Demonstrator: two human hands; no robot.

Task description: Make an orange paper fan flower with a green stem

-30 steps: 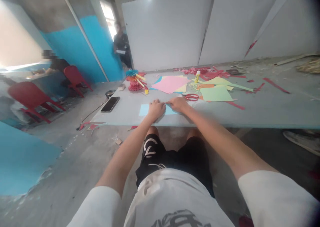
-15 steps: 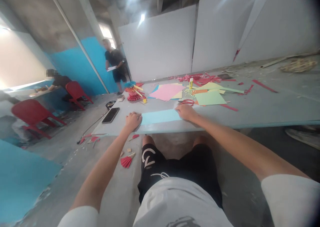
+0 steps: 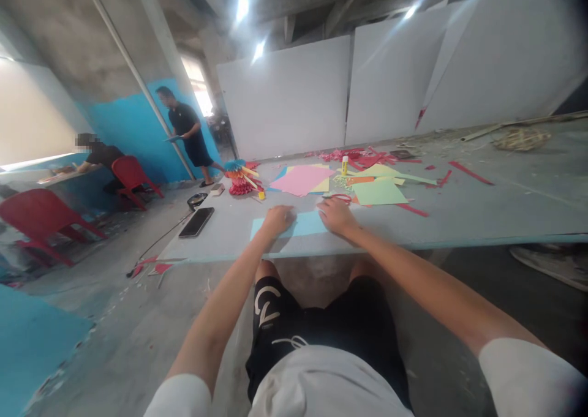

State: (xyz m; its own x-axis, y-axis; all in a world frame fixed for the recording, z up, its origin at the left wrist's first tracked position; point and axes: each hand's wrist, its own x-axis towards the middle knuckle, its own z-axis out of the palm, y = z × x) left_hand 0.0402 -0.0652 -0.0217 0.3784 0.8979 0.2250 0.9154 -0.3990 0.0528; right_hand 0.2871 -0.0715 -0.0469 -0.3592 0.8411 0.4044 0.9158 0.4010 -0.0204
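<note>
A folded-looking strip of light blue paper (image 3: 307, 225) lies flat near the front edge of the table. My left hand (image 3: 278, 220) rests on its left-middle part, fingers bent and pressed together on the paper. At the paper's right end, my right hand (image 3: 337, 216) is closed, its fingertips on the upper edge. Red-handled scissors (image 3: 341, 198) lie just behind my right hand, partly hidden by it.
On the grey table (image 3: 468, 221) are a phone (image 3: 196, 222), pink paper (image 3: 303, 179), green paper (image 3: 379, 191), a glue stick (image 3: 344, 165), a colourful paper craft (image 3: 242, 178) and red scraps (image 3: 367, 157). A person (image 3: 186, 126) stands beyond the left end; another person (image 3: 103, 157) sits farther left.
My left hand has slid right along the light blue paper, from its left end towards the middle. My right hand stays at the right end. The standing person has moved left.
</note>
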